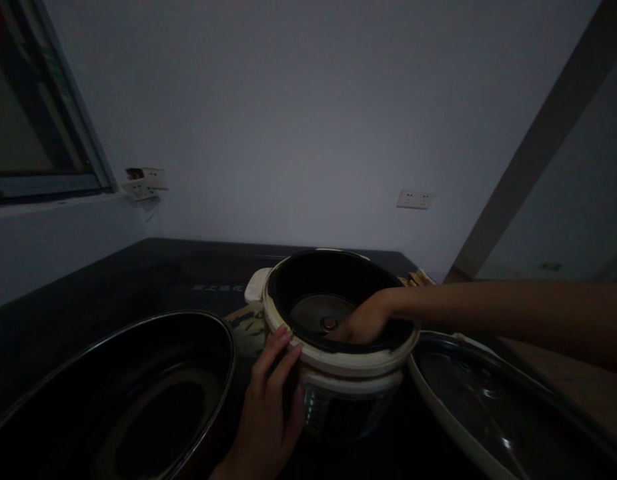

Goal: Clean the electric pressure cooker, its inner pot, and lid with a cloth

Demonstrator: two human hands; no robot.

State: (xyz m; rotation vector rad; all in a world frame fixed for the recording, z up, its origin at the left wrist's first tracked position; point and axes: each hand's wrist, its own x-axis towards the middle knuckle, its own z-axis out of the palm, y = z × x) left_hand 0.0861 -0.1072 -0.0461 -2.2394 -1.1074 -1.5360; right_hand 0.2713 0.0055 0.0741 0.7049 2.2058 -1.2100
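Observation:
A white electric pressure cooker [348, 363], its top uncovered, stands on the dark tabletop. Its dark interior shows a round metal plate with a small raised centre [329, 323]. My left hand [271, 393] holds the cooker's front left side, fingertips at the rim and thumb lower against the body. From the right, my right hand [363, 320] reaches down inside, low near the front wall. Its fingers are bent downward and their tips are partly hidden, so I cannot see whether they hold anything.
A large dark pan [223, 333] lies at the left. At the right is a wide glass lid [483, 407] with a pale rim. Behind the dark tabletop [188, 257] rises a grey wall with a socket plate [414, 199]. More sockets [143, 190] sit beside the window at the left.

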